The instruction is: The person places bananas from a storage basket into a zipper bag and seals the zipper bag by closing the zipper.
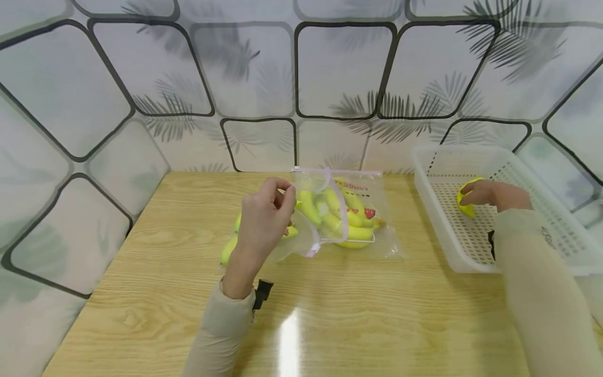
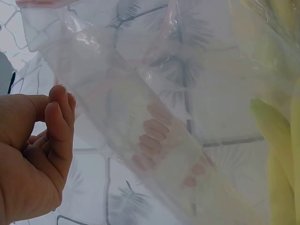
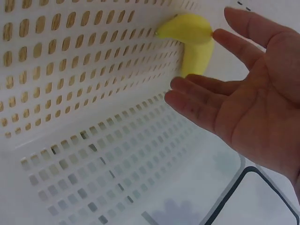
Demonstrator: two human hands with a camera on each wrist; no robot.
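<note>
My left hand (image 1: 264, 222) is raised over the left part of the table with thumb and fingers drawn together, pinching the edge of a clear zip bag (image 2: 108, 103). Yellow-green bananas (image 1: 229, 250) show through the film beneath that hand. On the right, my right hand (image 1: 503, 195) reaches into a white plastic basket (image 1: 459, 256). A yellow banana (image 3: 190, 29) lies against the basket's perforated wall, and the spread fingers (image 3: 197, 110) are right at it, not closed around it. In the left wrist view more bananas (image 2: 281, 150) fill the right edge.
A clear bag with a lilac zip strip (image 1: 346, 220) and red print lies at the table's back middle, holding several bananas (image 1: 353, 233). The wooden table (image 1: 377, 314) meets a patterned cloth backdrop (image 1: 344, 68) behind. The basket stands at the table's right.
</note>
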